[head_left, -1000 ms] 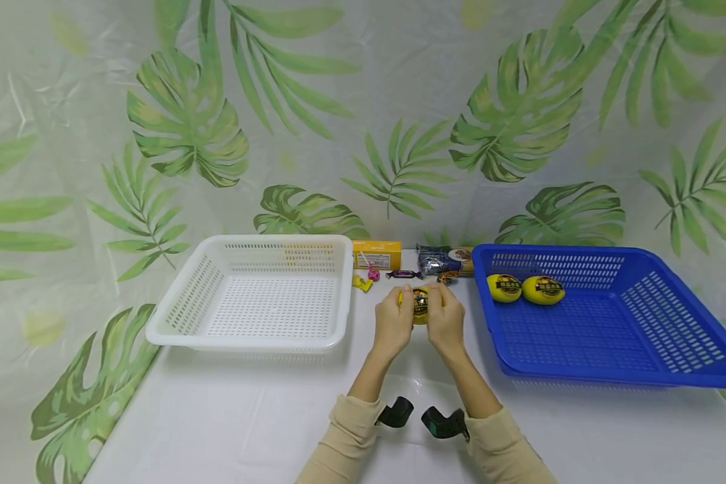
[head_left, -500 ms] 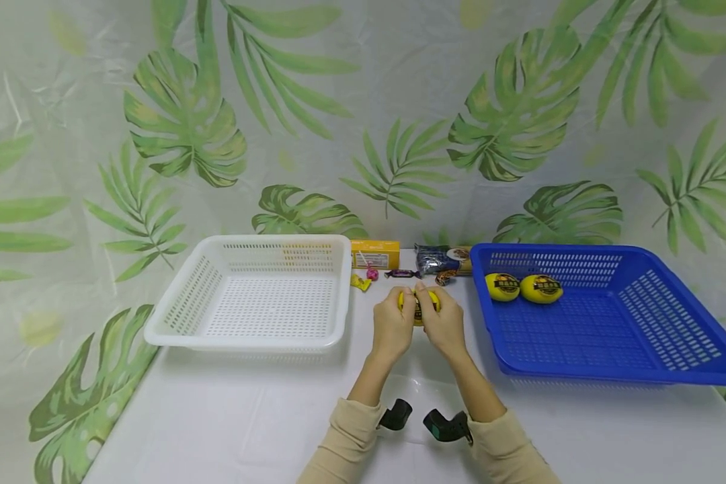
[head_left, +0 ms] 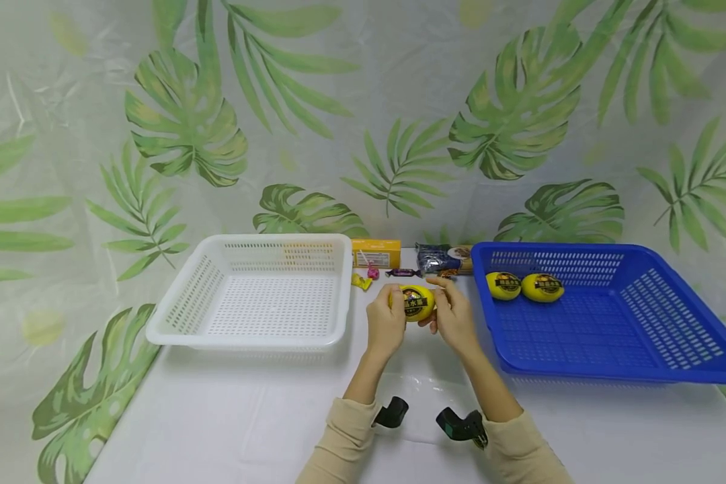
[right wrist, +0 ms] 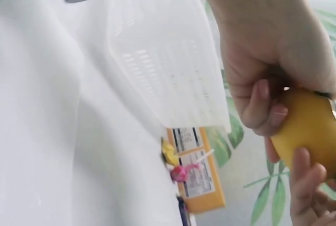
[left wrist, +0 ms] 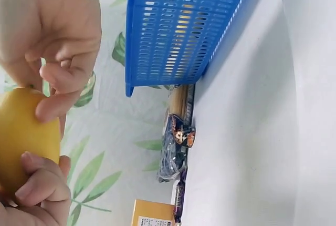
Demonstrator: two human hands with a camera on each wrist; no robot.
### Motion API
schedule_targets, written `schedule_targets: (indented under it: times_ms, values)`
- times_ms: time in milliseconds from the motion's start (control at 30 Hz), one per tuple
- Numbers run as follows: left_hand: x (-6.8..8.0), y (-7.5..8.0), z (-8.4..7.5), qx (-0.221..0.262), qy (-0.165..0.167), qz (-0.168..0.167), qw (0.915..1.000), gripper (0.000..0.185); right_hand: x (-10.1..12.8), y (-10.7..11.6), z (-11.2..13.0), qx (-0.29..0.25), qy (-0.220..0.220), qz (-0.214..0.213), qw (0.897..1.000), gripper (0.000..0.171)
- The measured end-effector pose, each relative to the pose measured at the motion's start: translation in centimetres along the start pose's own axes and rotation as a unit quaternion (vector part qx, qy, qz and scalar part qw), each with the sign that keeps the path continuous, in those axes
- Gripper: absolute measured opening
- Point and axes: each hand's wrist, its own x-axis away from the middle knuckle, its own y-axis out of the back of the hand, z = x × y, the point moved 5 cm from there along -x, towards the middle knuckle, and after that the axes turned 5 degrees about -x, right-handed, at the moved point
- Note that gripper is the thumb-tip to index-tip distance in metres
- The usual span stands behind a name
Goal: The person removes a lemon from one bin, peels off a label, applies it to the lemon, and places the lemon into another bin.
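Both hands hold a yellow lemon-shaped ball (head_left: 416,302) with a dark label, just above the table between the two baskets. My left hand (head_left: 397,308) grips its left end. My right hand (head_left: 439,300) pinches its right end with curled fingers. In the left wrist view the ball (left wrist: 22,136) sits between the left fingers (left wrist: 43,190) below and the right hand (left wrist: 55,37) above. In the right wrist view the ball (right wrist: 310,131) is at the right edge, with the left hand (right wrist: 262,52) wrapped over it and the right fingers (right wrist: 310,184) beneath.
A white basket (head_left: 175,323) stands at the left. A blue basket (head_left: 611,373) at the right holds two more yellow balls (head_left: 525,286). A yellow box (head_left: 376,254), dark snack packets (head_left: 438,259) and small wrapped candies (head_left: 363,279) lie behind the hands.
The ball has been turned so its label faces the head camera. The hands have shifted a little further from me, and the right hand has slid to the ball's right end.
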Motion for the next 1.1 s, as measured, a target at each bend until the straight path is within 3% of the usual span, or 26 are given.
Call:
schedule_targets:
  times_ms: [100,267,433,633,733,833,933,1100]
  values:
    - [0.0,0.0,0.3,0.031,0.031,0.012,0.9990,0.028,0.1,0.3,-0.4,-0.011,0.030,0.076,0.997,0.038]
    - [0.0,-0.2,0.5,0.055,0.072,0.035,0.9952,0.032,0.7,0.7,-0.3,0.009,0.052,0.188,0.981,0.050]
    - [0.3,-1.0,-0.2,0.086,0.071,0.095,0.9892,0.034,0.5,2.0,-0.3,0.083,0.052,0.206,0.974,0.071]
    - [0.2,-2.3,-0.9,0.175,0.054,0.129,0.9746,0.025,-0.5,5.3,1.1,0.133,0.056,0.242,0.959,0.069]
    - [0.0,-4.0,-0.9,0.192,0.045,0.148,0.9690,0.022,-1.5,8.0,2.3,0.169,0.057,0.256,0.950,0.069]
    - [0.1,-6.4,-0.5,0.174,0.040,0.195,0.9644,0.025,-3.1,11.2,3.3,0.204,0.058,0.252,0.944,0.067]
    - [0.3,-8.9,-0.3,0.117,0.027,0.258,0.9587,0.039,-5.1,14.5,3.7,0.229,0.053,0.247,0.940,0.065]
    - [0.8,-12.0,-1.0,0.041,0.004,0.350,0.9360,0.061,-8.0,20.1,2.9,0.289,0.004,0.213,0.933,0.069]
